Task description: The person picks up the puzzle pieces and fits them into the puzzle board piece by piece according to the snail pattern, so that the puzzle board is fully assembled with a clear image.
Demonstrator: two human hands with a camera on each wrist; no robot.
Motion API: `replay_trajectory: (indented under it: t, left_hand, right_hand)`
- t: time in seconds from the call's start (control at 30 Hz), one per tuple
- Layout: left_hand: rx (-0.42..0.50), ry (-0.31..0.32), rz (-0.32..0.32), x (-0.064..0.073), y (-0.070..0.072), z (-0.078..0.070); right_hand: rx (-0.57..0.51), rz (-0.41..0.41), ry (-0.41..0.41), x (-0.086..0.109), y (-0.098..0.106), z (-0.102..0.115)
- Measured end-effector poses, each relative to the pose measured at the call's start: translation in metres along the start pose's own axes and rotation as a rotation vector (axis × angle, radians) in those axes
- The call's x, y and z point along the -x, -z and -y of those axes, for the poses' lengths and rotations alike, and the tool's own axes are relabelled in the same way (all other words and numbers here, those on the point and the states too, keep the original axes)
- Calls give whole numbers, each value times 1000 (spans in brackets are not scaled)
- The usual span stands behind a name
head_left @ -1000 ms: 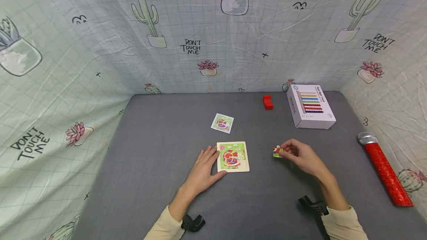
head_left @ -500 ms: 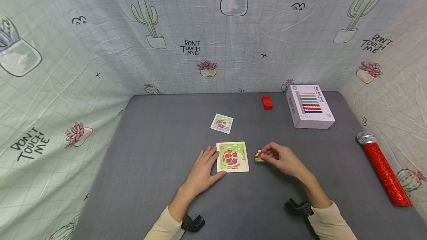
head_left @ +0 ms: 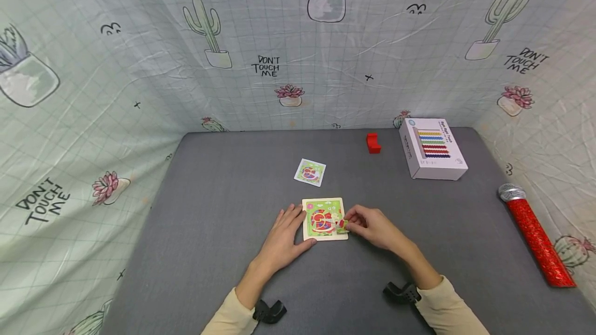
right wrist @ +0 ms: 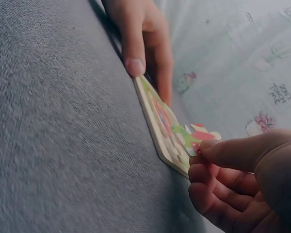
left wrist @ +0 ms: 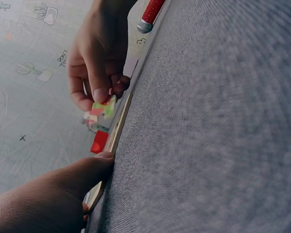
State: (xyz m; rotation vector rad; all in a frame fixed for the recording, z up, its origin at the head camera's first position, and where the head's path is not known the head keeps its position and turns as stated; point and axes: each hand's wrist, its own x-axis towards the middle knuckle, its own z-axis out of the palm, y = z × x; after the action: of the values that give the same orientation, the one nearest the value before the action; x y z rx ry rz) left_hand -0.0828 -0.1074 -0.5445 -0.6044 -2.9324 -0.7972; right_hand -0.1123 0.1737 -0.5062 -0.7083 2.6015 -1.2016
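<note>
A square wooden puzzle board (head_left: 321, 238) with a red and green picture lies on the table. My left hand (head_left: 283, 241) rests at its left side, fingers extended along the left edge and thumb at the near-left corner. Between thumb and fingertips, my right hand (head_left: 372, 227) pinches a small puzzle piece (head_left: 342, 226), green with red and white parts. That piece is above the board's lower right part, tilted and raised off it in the right wrist view, where the board's rim (right wrist: 150, 124) shows below. The piece's gripped edge is hidden by my right fingers.
Behind the board lies a small picture card (head_left: 310, 172). Farther back are a red block (head_left: 373, 143) and a white box (head_left: 437, 164) printed with coloured bead rows. A red glittery microphone (head_left: 535, 237) lies along the table's right side. A patterned cloth (head_left: 326, 40) hangs behind.
My right hand has moved left with the puzzle piece, from the table right of the board to over its right part. My left hand has stayed in place.
</note>
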Motion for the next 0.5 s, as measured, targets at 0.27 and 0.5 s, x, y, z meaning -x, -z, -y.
replay_trajectory:
  t: [0.27, 0.5]
  left_hand:
    - [6, 0, 3, 0, 1, -1]
    - [1, 4, 0, 1, 0, 0]
  right_hand:
    - [66, -15, 4, -4, -9, 4]
    - [122, -68, 39, -7, -15, 3]
